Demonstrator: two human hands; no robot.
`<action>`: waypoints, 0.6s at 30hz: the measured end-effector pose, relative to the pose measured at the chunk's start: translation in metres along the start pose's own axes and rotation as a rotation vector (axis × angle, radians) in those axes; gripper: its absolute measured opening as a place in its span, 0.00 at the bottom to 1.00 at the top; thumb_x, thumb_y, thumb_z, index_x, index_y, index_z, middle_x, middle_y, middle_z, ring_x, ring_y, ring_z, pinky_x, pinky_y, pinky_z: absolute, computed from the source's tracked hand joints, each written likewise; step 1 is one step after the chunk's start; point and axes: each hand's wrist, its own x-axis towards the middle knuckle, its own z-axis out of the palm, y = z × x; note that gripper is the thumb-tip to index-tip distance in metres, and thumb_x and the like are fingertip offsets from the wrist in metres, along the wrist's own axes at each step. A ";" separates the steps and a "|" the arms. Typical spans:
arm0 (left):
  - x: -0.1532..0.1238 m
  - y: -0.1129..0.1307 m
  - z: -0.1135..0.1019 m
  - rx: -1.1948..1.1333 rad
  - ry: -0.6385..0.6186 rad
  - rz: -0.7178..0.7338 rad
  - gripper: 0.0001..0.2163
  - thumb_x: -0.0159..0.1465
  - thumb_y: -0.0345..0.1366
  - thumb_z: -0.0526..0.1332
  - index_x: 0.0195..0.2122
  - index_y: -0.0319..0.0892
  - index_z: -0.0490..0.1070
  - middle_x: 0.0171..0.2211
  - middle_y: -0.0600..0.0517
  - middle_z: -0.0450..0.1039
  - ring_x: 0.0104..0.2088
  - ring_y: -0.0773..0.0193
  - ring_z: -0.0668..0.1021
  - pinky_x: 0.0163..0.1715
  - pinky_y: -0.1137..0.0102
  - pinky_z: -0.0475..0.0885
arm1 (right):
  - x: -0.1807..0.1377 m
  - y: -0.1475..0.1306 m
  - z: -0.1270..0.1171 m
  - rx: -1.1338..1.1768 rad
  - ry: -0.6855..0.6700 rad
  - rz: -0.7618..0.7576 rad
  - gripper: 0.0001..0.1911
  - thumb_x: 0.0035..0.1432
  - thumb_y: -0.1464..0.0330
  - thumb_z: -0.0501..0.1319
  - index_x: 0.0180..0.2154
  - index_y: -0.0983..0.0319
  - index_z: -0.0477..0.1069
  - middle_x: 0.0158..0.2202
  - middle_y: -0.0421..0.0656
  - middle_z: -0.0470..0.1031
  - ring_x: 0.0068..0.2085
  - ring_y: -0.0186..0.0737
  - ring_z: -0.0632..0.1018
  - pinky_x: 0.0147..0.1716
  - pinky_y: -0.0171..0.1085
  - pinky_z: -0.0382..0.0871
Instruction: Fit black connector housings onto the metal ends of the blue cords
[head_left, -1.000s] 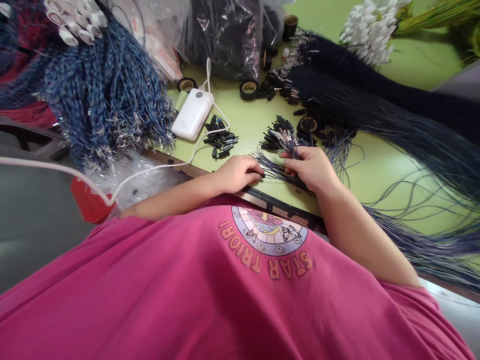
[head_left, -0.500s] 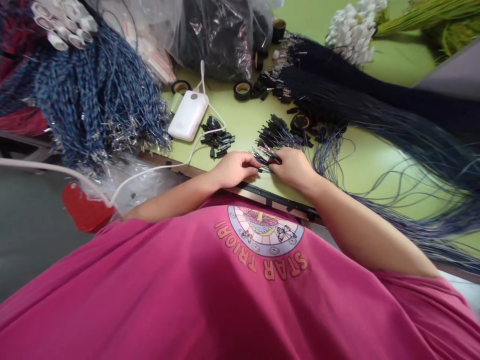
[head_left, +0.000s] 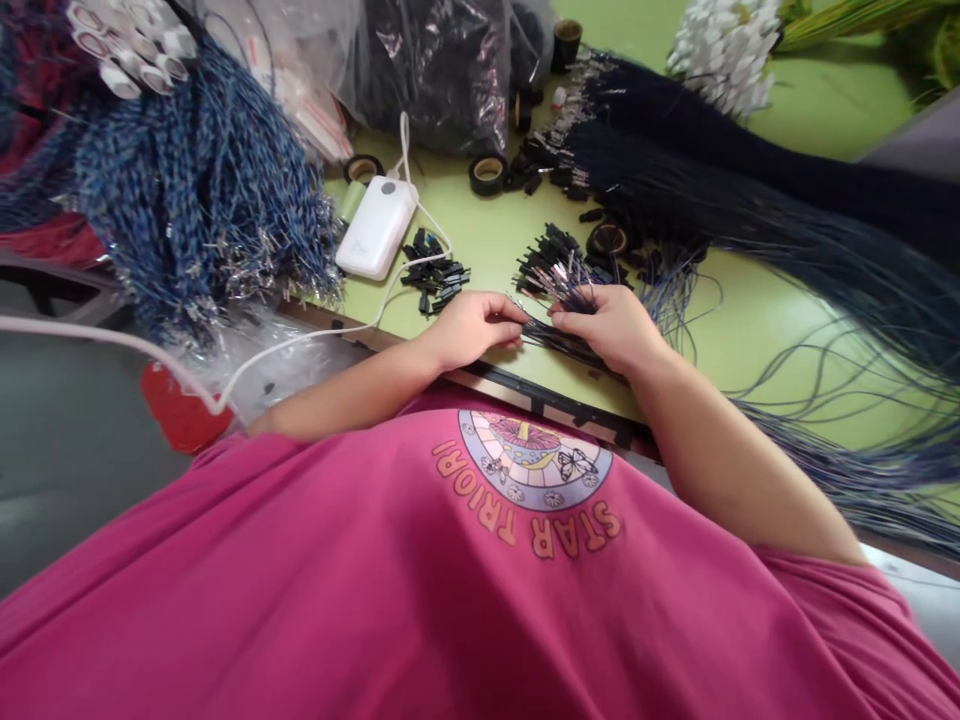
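Note:
Near the table's front edge, my left hand (head_left: pixel 476 328) has thumb and fingers closed in a pinch at the tips of thin dark wires (head_left: pixel 559 338). Just to the right, my right hand (head_left: pixel 616 325) is closed around a strand of these wires, thumb against forefinger; its other fingers are partly hidden. Right behind it lies a bunch of wires tipped with black connectors (head_left: pixel 551 248), some ends pinkish and bare. A loose pile of small black connectors (head_left: pixel 435 278) is behind my left hand.
A white power bank (head_left: pixel 377 228) with a white cable stands left of centre. Blue twisted wires (head_left: pixel 202 180) hang over the left edge. Black tape (head_left: pixel 487 174), a dark wire bundle (head_left: pixel 720 170) and white connectors (head_left: pixel 724 55) lie farther back. A red object (head_left: pixel 184 410) is below left.
My right hand has moved slightly right, away from my left, and turned; the dark wires now stretch between them. My left hand has stayed nearly in place.

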 end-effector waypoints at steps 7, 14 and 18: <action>0.018 0.011 0.014 -0.352 -0.004 -0.078 0.06 0.59 0.18 0.61 0.35 0.33 0.74 0.23 0.54 0.76 0.25 0.73 0.80 0.31 0.77 0.76 | -0.006 0.000 -0.007 0.152 0.047 0.039 0.11 0.47 0.64 0.66 0.31 0.66 0.77 0.24 0.39 0.72 0.26 0.32 0.68 0.29 0.34 0.62; 0.025 0.012 0.016 -0.455 -0.001 -0.158 0.07 0.60 0.16 0.59 0.34 0.32 0.73 0.23 0.52 0.76 0.23 0.72 0.80 0.29 0.77 0.76 | -0.007 0.003 -0.010 0.054 0.205 0.009 0.08 0.44 0.67 0.65 0.27 0.66 0.76 0.22 0.39 0.70 0.26 0.32 0.68 0.26 0.34 0.61; 0.026 0.010 0.015 -0.488 0.017 -0.180 0.07 0.61 0.16 0.58 0.34 0.32 0.73 0.23 0.51 0.76 0.23 0.72 0.80 0.29 0.77 0.76 | -0.009 0.002 -0.010 -0.007 0.206 -0.002 0.07 0.44 0.69 0.64 0.26 0.66 0.76 0.22 0.39 0.70 0.26 0.32 0.68 0.27 0.34 0.61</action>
